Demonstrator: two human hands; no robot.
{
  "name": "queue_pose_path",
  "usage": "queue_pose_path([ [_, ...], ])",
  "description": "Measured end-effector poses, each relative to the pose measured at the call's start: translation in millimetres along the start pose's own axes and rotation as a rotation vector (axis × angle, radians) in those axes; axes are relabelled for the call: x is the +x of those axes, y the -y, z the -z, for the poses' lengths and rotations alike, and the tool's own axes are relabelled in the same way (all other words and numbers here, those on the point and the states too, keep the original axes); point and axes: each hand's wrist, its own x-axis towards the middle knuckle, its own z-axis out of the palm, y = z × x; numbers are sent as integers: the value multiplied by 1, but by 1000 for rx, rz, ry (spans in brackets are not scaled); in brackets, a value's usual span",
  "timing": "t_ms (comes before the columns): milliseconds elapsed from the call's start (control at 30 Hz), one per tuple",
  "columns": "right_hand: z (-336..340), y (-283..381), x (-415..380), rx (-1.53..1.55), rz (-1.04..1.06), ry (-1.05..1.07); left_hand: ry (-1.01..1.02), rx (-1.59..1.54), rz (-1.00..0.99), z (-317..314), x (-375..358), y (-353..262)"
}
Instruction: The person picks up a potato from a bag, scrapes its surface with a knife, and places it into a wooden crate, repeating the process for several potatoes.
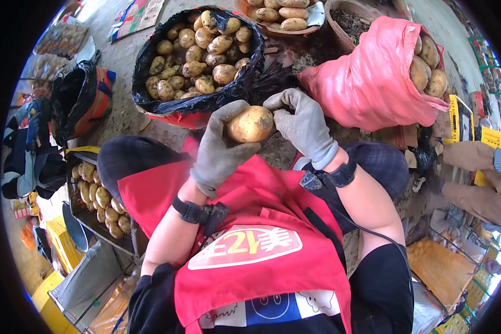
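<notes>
Item: bag [72, 103], black-lined, standing open at far left. Item: dark crate [101, 234], holding potatoes, beside the person's knee. Item: large container [141, 78], lined in black plastic, heaped with soil-marked potatoes, just beyond the hands. Item: left hand [213, 149], grey-gloved — fingers and thumb curved round one potato. Item: held potato [249, 125], yellow-brown, lying across the left palm, above the red apron [250, 203]. Item: bowl [249, 22] of potatoes, at the top. Item: right hand [307, 129], grey-gloved, fingers bent and narrow at the potato's right end — contact cannot be told. Item: pink sack [367, 78], tipped sideways, potatoes showing at its right-facing mouth.
</notes>
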Motion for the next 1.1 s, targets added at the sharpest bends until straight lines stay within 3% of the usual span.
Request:
queue_pose_path([
  [33,5,5,-1,31,-91,63,-7,-40,3,-2,0,1],
  [167,0,19,-3,21,-111,81,-33,-190,101,2,0,-7],
  [233,-6,13,-7,-143,282,-17,-22,-112,93,0,0,-12],
  [267,-5,12,-7,-141,282,-18,-8,-31,89,0,-1,-13],
  [333,-1,10,-6,-209,257,-6,0,-86,76,-1,-2,-8],
  [400,8,6,-2,113,-108,26,10,-143,58,-3,-2,-6],
  [467,14,7,-2,241,-184,70,8,-239,118,-5,-3,-9],
  [600,10,21,-6,245,-151,127,2,-264,136,-4,-2,-15],
  [667,4,17,-7,163,14,168,-17,-308,100,-5,-2,-14],
  [767,9,24,-7,265,-56,182,81,-379,211,2,1,-17],
  [1000,9,26,-6,261,-71,173,94,-444,224,2,-4,-25],
  [1100,8,23,-3,308,-129,150,114,-646,217,5,-4,-28],
])
